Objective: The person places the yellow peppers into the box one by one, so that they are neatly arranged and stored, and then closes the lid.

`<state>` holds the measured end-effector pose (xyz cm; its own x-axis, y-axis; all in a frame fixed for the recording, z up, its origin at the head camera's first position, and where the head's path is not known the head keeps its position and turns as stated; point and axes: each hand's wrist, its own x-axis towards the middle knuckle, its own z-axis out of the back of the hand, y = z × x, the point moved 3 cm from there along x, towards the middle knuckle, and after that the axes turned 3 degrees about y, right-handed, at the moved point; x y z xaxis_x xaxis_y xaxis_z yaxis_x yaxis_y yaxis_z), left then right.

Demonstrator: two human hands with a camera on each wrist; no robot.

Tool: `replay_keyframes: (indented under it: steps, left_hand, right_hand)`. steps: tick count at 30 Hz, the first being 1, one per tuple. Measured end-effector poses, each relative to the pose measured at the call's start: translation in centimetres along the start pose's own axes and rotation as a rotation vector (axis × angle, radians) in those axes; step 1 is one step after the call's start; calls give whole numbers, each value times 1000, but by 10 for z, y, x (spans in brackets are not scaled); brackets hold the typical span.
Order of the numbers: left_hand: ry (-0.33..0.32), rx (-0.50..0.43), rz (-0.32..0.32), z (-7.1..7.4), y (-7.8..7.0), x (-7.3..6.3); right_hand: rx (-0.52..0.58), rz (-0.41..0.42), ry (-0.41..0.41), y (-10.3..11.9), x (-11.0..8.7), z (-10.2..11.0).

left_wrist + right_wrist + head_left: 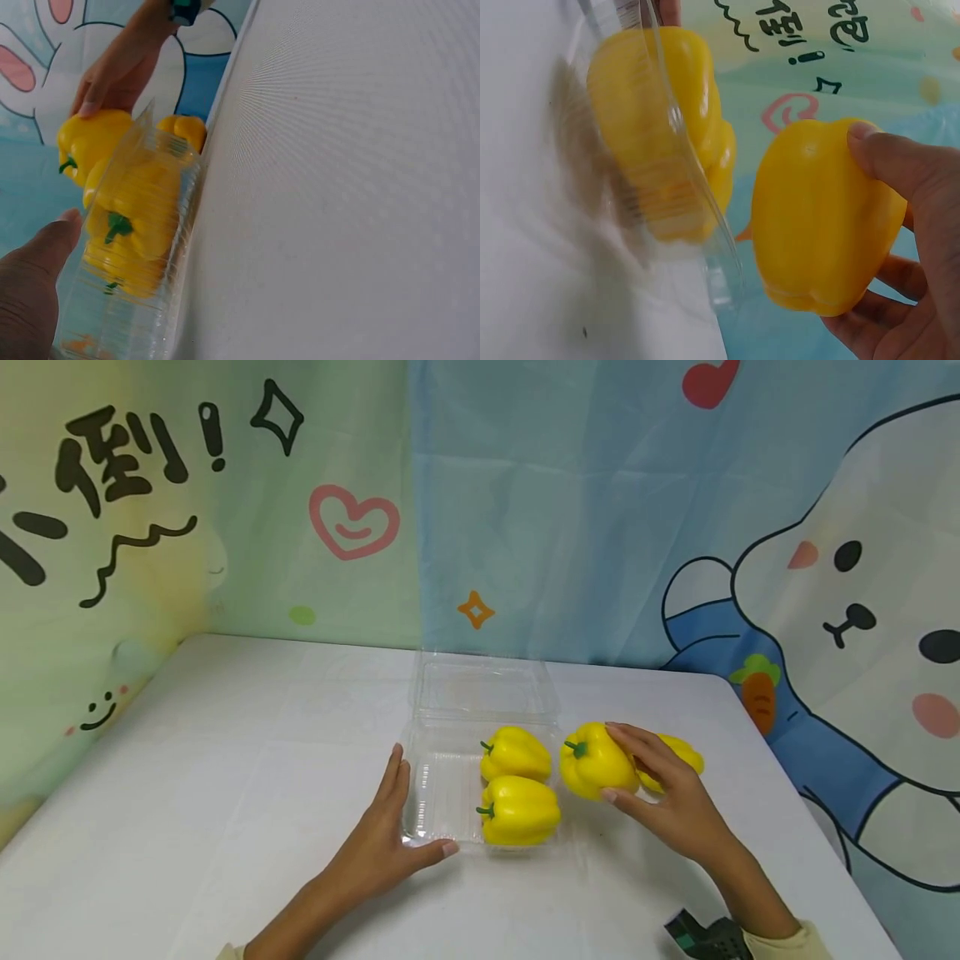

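Observation:
A clear plastic clamshell box (pixel 438 793) lies with its lid folded back. Inside, on its right half, two yellow bell peppers lie one behind the other: a rear one (pixel 516 753) and a front one (pixel 521 812). My right hand (pixel 682 802) grips a third yellow bell pepper (pixel 596 762) between thumb and fingers, just right of the box; the right wrist view shows this pepper (pixel 821 217) held up beside the box wall. My left hand (pixel 378 843) is at the box's front-left corner, fingers straight along the side and thumb extended along the front edge.
Another yellow bell pepper (pixel 684 752) sits on the white table (pixel 247 793) behind my right hand, partly hidden. The raised box lid (pixel 483 687) leans toward the back. A printed curtain (pixel 525 510) hangs behind the table.

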<state>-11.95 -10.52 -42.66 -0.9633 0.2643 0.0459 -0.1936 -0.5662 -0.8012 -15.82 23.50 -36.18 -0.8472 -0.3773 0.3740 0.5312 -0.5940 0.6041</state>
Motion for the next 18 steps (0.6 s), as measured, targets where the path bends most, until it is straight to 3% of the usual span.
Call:
replay_keyframes:
  steps: [7,14,18]
  left_hand:
    - [-2,1,-8,0,0,0]
    - [-4,1,-15,-1,1,0]
    - [-10,7,-19,-1,2,0]
  right_hand:
    - [39,57,6,11,11,-7]
    - [110,-55,0,31,17,-12]
    - [138,-38,15,40,21,-16]
